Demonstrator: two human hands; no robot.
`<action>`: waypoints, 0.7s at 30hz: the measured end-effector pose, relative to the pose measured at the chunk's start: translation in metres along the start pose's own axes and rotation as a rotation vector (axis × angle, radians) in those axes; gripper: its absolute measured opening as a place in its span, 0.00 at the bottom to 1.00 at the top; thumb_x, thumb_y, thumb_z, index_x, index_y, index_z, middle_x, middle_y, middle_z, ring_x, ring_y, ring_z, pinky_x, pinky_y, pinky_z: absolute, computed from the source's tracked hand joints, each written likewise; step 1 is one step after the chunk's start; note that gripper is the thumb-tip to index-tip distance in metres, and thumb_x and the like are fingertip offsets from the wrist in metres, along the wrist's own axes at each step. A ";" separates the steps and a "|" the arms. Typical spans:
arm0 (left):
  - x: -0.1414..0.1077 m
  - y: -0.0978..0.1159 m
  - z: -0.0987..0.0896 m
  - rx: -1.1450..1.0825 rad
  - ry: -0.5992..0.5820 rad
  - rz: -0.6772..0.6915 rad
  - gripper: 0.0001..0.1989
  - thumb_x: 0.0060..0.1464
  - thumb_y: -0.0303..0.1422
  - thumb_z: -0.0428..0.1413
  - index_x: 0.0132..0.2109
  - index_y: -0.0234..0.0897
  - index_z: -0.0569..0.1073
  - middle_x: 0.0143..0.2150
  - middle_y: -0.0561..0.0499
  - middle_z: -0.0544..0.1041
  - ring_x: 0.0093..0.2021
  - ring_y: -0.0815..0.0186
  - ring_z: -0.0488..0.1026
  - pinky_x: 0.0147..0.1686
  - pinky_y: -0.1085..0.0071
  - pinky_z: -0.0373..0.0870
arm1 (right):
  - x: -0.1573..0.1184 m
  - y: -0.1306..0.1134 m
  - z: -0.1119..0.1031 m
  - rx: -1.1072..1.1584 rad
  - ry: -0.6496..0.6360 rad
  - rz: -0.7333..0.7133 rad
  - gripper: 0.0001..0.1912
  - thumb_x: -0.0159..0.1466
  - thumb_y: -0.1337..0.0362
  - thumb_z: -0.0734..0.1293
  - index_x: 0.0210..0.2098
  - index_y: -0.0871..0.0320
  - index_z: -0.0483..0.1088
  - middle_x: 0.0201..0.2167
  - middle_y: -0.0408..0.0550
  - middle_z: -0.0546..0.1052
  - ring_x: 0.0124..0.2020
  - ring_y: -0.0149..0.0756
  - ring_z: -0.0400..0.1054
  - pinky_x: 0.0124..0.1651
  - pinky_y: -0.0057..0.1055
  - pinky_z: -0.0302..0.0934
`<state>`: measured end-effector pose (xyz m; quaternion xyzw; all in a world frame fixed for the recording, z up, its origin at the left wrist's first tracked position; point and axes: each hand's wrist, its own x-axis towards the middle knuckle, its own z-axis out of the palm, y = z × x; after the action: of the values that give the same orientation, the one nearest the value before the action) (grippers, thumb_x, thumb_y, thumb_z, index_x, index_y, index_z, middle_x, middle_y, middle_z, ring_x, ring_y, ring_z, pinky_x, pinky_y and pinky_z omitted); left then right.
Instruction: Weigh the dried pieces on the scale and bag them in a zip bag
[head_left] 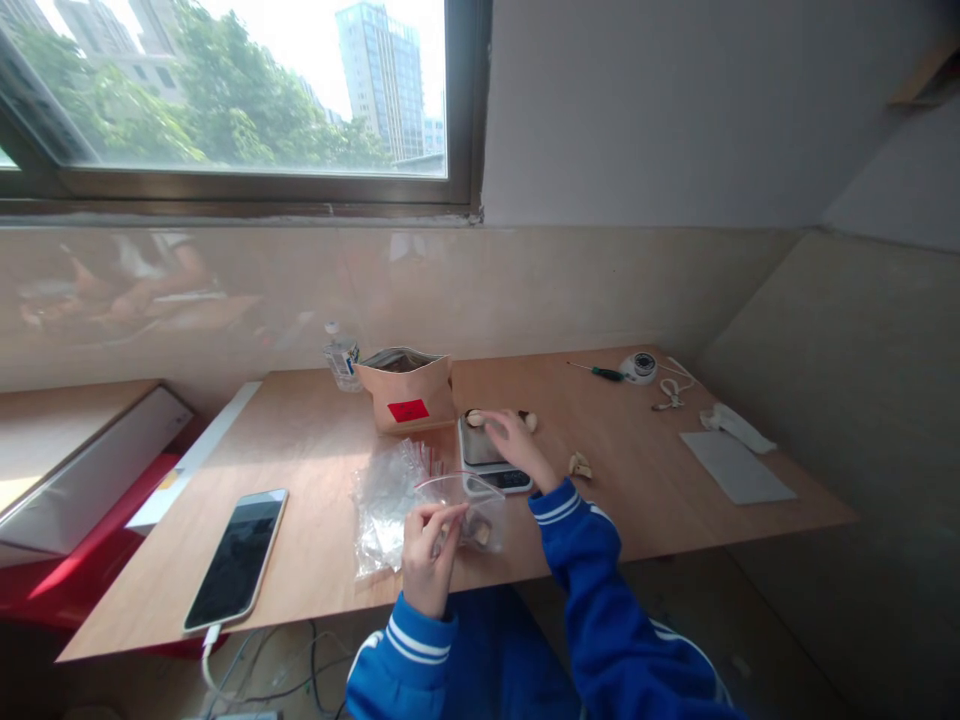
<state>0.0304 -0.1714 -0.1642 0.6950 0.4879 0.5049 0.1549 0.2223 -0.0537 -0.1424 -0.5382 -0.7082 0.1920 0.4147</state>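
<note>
My left hand [430,558] pinches the edge of a small clear zip bag [491,497] near the table's front edge. Pale brown pieces, seemingly dried mushrooms [478,528], lie inside that bag. My right hand [517,446] reaches over a kitchen scale [480,452], its fingertips closed at a pale, dark-edged dried mushroom [473,418] by the scale's far left corner. Another mushroom piece [529,421] sits at the far right of the scale. To the right, a further piece [579,465] rests on the table. A stack of clear zip bags [382,510] lies left of the scale.
Behind the bags stands an open brown paper pouch [409,393] with a red label, beside a plastic bottle [343,358]. A phone [238,560] on a cable lies at left. Farther right are a screwdriver [606,374], a dome camera [639,368] and a white sheet [737,468].
</note>
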 end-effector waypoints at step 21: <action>0.007 -0.002 -0.004 0.003 0.049 0.035 0.09 0.55 0.32 0.53 0.41 0.41 0.77 0.34 0.50 0.69 0.36 0.67 0.68 0.38 0.69 0.69 | -0.047 -0.037 -0.045 0.575 0.754 0.283 0.21 0.60 0.52 0.63 0.46 0.61 0.66 0.44 0.55 0.73 0.42 0.38 0.69 0.42 0.36 0.66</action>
<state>0.0258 -0.1658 -0.1601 0.6911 0.4800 0.5236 0.1334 0.2392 -0.1174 -0.1076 -0.5251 -0.3472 0.2261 0.7434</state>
